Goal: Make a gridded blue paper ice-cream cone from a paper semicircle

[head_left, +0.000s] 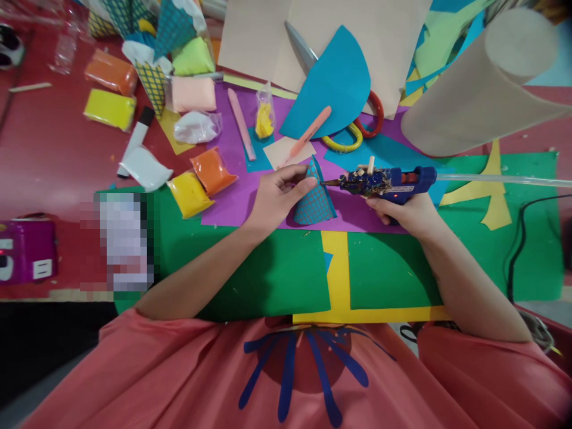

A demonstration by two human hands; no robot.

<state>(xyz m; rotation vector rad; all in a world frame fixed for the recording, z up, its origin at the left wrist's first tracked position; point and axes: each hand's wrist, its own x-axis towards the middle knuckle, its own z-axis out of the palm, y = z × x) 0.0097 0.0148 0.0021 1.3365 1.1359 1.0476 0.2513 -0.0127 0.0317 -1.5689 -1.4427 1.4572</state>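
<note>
Between the thumb and fingers of my left hand [283,193] is the top of a small blue paper cone [313,205] with a crossed line pattern. Its wide end points toward me. My right hand [404,211] grips a blue hot glue gun [402,182], and a long clear glue stick [491,177] trails out of its back. The gun's nozzle touches or nearly touches the cone's right edge; I cannot tell which. Just beyond the hands lie a salmon marker [310,131] and a blue paper piece [337,83] over a pair of scissors [375,113].
Purple [223,208] and green [268,274] sheets cover the table. Several clay packets, such as an orange one [214,171], lie at the left, below finished cones [149,71]. A rolled beige sheet [469,95] stands at the right, near a black cable [518,238].
</note>
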